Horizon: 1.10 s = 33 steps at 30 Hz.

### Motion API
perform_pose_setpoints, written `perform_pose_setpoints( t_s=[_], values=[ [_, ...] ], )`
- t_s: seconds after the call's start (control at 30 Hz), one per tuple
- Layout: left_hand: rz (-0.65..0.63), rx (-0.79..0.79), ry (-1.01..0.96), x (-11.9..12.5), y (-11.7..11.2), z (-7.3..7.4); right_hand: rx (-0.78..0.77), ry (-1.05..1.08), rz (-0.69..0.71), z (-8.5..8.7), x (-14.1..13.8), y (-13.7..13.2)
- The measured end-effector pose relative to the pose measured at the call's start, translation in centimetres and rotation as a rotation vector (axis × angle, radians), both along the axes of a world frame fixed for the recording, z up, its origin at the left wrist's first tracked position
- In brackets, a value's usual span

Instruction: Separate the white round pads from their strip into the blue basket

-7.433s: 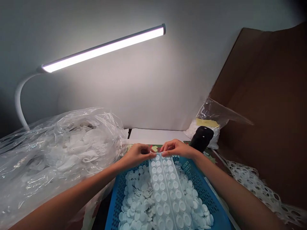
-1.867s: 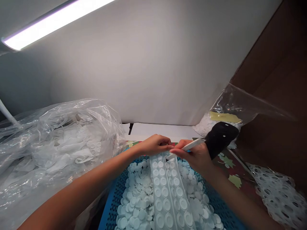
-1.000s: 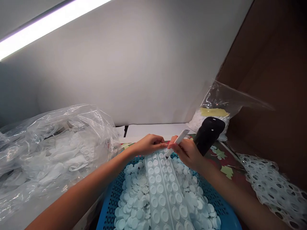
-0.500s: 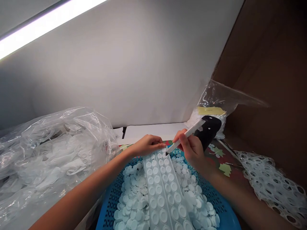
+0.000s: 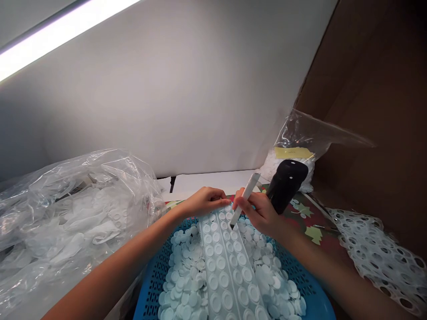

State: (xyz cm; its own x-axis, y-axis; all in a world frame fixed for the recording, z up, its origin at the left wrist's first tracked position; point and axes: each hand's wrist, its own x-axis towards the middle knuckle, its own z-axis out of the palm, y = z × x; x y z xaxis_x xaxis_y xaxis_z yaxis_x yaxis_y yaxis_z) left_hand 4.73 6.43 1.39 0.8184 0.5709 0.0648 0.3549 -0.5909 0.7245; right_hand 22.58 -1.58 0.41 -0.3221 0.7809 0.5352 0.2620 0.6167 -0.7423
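A white strip of round discs [image 5: 225,266] lies lengthwise over a blue perforated basket [image 5: 154,284] filled with several loose white discs [image 5: 187,275]. My left hand [image 5: 203,202] pinches the strip's far end, fingers closed on it. My right hand [image 5: 258,211] grips a slim white stick tool [image 5: 245,198] like a pen. The tool's dark tip presses on the strip a row or two below the far end.
A big clear plastic bag of white strips [image 5: 73,213] fills the left. A black object [image 5: 285,184] and a small bag of white pieces [image 5: 293,153] stand behind the right hand. A punched-out white sheet [image 5: 376,258] lies at right below a cardboard wall [image 5: 376,115]. A lamp bar [image 5: 56,33] glows at the top left.
The right hand, empty 7.4 s ago, now holds the stick tool. In the last half second the tool swung more upright and its tip moved slightly down the strip.
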Motion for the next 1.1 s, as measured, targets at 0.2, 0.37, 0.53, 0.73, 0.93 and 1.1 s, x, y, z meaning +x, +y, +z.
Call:
perform_pose_setpoints(
  t_s=[0.2,0.37,0.53,0.73,0.93,1.1],
  values=[
    [-0.018,0.003,0.006,-0.05,0.18,-0.27,-0.03,-0.113,0.129,0.0,-0.3,0.13],
    [-0.01,-0.013,-0.005,-0.03,0.12,-0.2,-0.021,0.147,-0.107,0.24,-0.25,-0.03],
    [-0.012,-0.008,0.003,0.0,0.22,-0.24,-0.038,0.191,-0.082,0.29,-0.45,0.1],
    [-0.023,-0.013,0.015,-0.02,0.19,-0.15,-0.051,0.106,-0.003,0.27,-0.34,-0.09],
    [-0.015,-0.007,0.002,-0.02,0.09,-0.12,-0.038,-0.066,0.105,0.36,-0.55,0.0],
    [-0.018,-0.005,-0.002,-0.03,0.16,-0.19,-0.034,-0.036,0.09,0.55,-0.73,-0.15]
  ],
)
